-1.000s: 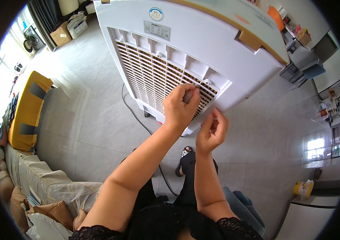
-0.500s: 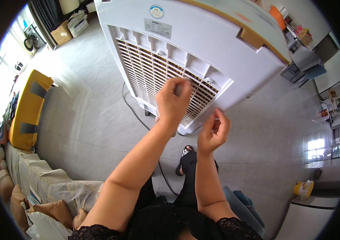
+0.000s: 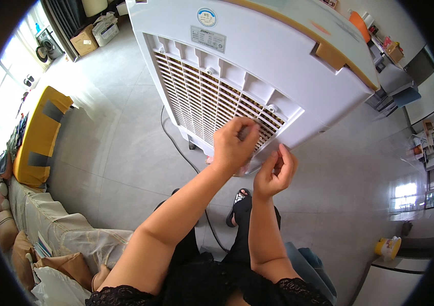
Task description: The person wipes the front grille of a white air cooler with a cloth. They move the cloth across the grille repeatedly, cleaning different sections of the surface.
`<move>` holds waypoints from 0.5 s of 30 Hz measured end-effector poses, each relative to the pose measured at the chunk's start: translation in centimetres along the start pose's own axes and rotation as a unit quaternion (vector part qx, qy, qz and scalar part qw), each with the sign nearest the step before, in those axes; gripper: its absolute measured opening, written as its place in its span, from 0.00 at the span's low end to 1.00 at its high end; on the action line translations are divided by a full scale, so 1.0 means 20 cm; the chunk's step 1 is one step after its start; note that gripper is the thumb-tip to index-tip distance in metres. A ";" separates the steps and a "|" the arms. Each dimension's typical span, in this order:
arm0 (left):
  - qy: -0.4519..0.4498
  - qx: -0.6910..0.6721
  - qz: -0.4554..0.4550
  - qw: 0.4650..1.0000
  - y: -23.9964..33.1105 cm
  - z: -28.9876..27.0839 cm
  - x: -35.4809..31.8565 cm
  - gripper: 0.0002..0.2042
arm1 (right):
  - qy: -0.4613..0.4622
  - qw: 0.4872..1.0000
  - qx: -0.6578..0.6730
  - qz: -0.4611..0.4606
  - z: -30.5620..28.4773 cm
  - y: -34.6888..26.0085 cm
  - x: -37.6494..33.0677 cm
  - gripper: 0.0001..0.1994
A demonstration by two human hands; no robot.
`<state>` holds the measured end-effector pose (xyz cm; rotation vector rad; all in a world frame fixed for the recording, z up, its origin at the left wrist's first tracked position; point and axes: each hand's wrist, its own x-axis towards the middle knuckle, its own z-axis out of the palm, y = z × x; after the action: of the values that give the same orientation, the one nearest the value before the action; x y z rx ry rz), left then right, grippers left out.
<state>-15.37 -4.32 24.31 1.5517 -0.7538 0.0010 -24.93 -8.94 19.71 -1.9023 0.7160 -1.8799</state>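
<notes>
A tall white air cooler point(image 3: 278, 66) stands in front of me, its slatted back grille point(image 3: 196, 99) facing me. In front of the grille's lower right corner is my left hand point(image 3: 233, 145), its fingers curled and the thumb and forefinger brought together. What they hold, if anything, I cannot make out. Something pinkish shows partly below that hand. Beside the cooler's lower right edge, my right hand point(image 3: 276, 173) has its fingertips pinched together, their contents hidden. Whether either hand touches the cooler is hard to tell.
A black cable point(image 3: 176, 145) runs along the grey tiled floor point(image 3: 125, 153) from the cooler past my feet. A yellow padded piece point(image 3: 48, 122) and a draped sofa point(image 3: 69, 224) stand left. At the right are a yellow tub point(image 3: 388, 247) and a blue seat point(image 3: 405, 97).
My left hand has moved down and right along the grille, closer to my right hand. The right hand has shifted only slightly. The cooler sits a little farther right and lower in view.
</notes>
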 end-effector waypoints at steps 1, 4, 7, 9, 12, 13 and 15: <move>0.043 -0.011 0.024 0.999 -0.01 0.00 0.03 0.07 | 0.000 1.000 -0.007 -0.015 0.00 0.02 -0.01 0.12; 0.113 -0.054 -0.091 0.988 0.02 -0.01 0.07 0.06 | -0.003 0.998 -0.030 -0.059 -0.01 0.08 -0.04 0.13; 0.048 -0.013 -0.036 0.998 -0.02 0.03 0.02 0.06 | -0.010 0.994 -0.048 -0.101 0.00 0.12 -0.07 0.14; 0.061 0.013 0.009 0.998 -0.04 0.01 0.02 0.05 | -0.016 0.991 -0.042 -0.130 0.02 0.13 -0.08 0.14; 0.115 -0.003 -0.095 0.989 -0.01 -0.03 0.12 0.05 | -0.006 0.989 -0.020 -0.145 0.05 0.15 -0.08 0.13; 0.113 -0.011 -0.116 0.987 0.02 -0.04 0.12 0.05 | -0.003 0.989 -0.011 -0.148 0.08 0.14 -0.08 0.13; 0.118 -0.047 -0.117 0.985 -0.02 0.03 0.05 0.04 | -0.003 0.987 -0.018 -0.160 0.11 0.12 -0.09 0.14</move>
<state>-14.69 -5.35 24.30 1.5102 -0.3764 -0.0238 -23.03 -10.07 16.70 -2.1502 0.4659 -2.0575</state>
